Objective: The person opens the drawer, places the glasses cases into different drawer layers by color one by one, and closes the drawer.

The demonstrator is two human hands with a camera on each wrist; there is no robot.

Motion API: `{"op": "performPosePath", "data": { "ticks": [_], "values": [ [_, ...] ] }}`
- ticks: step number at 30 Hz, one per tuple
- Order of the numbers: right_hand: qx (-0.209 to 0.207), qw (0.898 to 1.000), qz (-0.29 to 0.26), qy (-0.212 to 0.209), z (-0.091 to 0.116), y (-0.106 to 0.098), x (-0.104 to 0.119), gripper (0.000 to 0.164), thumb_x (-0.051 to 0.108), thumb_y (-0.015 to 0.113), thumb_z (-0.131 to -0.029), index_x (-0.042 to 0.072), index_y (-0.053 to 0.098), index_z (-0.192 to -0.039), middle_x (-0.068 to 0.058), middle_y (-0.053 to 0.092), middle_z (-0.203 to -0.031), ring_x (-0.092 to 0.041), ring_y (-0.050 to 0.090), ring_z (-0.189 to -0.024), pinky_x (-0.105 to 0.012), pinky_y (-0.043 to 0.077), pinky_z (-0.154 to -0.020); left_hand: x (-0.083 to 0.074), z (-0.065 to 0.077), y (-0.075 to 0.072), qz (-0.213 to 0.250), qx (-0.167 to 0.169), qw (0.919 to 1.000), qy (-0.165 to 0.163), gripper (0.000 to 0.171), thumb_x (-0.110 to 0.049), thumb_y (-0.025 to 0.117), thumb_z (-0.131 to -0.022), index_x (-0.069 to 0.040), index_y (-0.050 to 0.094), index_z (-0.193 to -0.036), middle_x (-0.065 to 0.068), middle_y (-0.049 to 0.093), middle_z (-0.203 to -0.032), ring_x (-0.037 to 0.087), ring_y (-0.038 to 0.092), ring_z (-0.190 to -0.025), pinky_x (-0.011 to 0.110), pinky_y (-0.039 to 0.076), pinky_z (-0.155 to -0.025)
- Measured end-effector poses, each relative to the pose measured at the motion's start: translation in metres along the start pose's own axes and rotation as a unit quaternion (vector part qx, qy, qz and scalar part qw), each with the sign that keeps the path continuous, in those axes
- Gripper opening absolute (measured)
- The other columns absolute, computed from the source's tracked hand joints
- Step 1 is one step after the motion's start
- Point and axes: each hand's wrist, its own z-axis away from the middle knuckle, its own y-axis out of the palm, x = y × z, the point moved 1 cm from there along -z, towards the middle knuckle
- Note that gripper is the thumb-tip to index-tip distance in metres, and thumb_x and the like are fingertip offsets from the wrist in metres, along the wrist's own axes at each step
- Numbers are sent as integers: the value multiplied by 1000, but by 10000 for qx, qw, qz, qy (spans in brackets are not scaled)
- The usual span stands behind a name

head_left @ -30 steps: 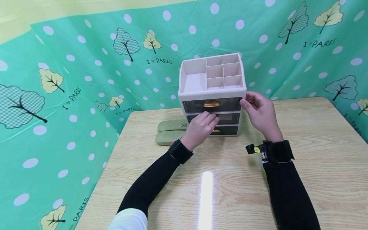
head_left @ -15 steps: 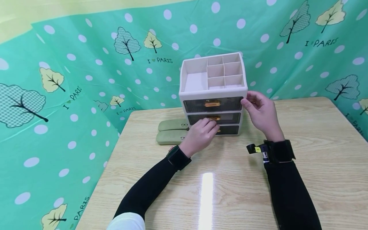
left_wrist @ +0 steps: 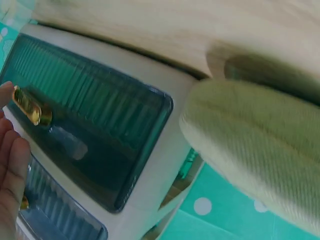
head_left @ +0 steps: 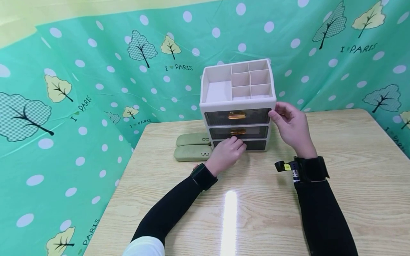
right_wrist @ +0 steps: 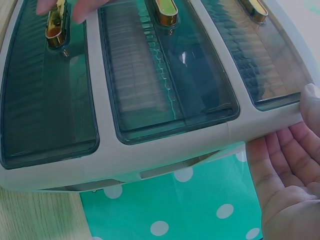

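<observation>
A white desktop organizer (head_left: 237, 104) with three dark see-through drawers and gold handles stands on the table. All of its drawers are closed. My left hand (head_left: 225, 154) is at the bottom drawer (left_wrist: 85, 115), with fingers on either side of its gold handle (left_wrist: 31, 106). One fingertip meets or nearly meets the handle's end; a gap shows beside another in the right wrist view. My right hand (head_left: 293, 126) holds the organizer's right side, thumb (right_wrist: 311, 102) at the front edge and fingers (right_wrist: 282, 155) along the side wall.
Two green glasses cases (head_left: 192, 153) lie side by side, close against the organizer's left. A green dotted cloth (head_left: 173, 89) hangs behind the wooden table (head_left: 266, 213). The organizer's top has open compartments (head_left: 250, 80).
My left hand has moved down from the middle drawer's handle to the bottom drawer's handle, uncovering the middle one. The right hand keeps its place on the organizer's side.
</observation>
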Motion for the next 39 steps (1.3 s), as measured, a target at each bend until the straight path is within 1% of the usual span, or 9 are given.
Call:
{"op": "performPosePath", "data": {
  "ticks": [5,7,12,16,22,27,30,33,39],
  "values": [
    [-20,10000,20,9,0,0,2,35,18,68,-101,-3,65,-129,-12,69,-113,-6,63,-100,-13,51,-86,-6,-1,7,-234,106,9995,-172,22,-2,59,-99,-8,78,-109,4,72,-105,19,63,-92,25,57,-77],
    [-28,10000,43,19,1,0,2,36,18,68,-101,-3,65,-129,-12,69,-113,-5,63,-100,-13,51,-86,-7,-1,8,-314,95,9992,-231,23,-1,58,-100,-9,78,-108,3,72,-105,19,64,-91,25,57,-76],
    [-41,10000,41,43,1,0,1,36,19,67,-101,-2,65,-130,-12,69,-113,-6,63,-100,-13,51,-86,-9,-2,10,-328,-61,9984,-457,24,0,56,-100,-9,78,-103,3,72,-101,19,65,-90,25,58,-71],
    [-42,10000,36,37,1,0,1,35,18,67,-101,-3,65,-130,-13,69,-113,-6,63,-100,-13,51,-86,-10,-3,10,-322,-52,9976,-604,24,0,55,-100,-10,76,-101,3,72,-100,18,65,-90,26,58,-71],
    [-21,10000,-7,31,1,1,1,35,17,67,-101,-3,64,-129,-12,69,-113,-5,63,-100,-12,51,-86,-11,-4,10,-384,6,9971,-660,23,0,56,-99,-10,76,-99,3,71,-99,18,65,-89,25,58,-71],
    [-27,10000,-13,22,0,1,1,35,17,67,-101,-4,65,-129,-10,69,-111,-6,63,-99,-12,51,-86,-11,-5,12,-295,66,9974,-661,21,-1,57,-100,-9,77,-101,4,72,-101,19,65,-91,26,58,-73],
    [-33,10000,-32,18,0,1,1,35,17,67,-101,-3,65,-129,-10,69,-111,-7,63,-99,-13,51,-86,-10,-5,13,-231,99,9972,-705,21,-1,59,-100,-10,78,-101,3,72,-101,18,66,-91,25,58,-74],
    [-32,10000,-55,33,0,1,0,35,16,68,-100,-3,65,-129,-10,69,-111,-7,64,-99,-13,52,-86,-10,-5,13,-178,84,9971,-733,21,-1,60,-98,-11,79,-100,1,73,-100,16,66,-91,24,58,-73],
    [-27,10000,-32,50,-1,0,0,35,18,68,-101,-2,65,-129,-11,69,-113,-7,64,-99,-13,52,-86,-11,-5,9,-195,28,9977,-651,21,-1,60,-97,-10,79,-98,2,72,-97,16,65,-86,24,58,-70]
  ]
}}
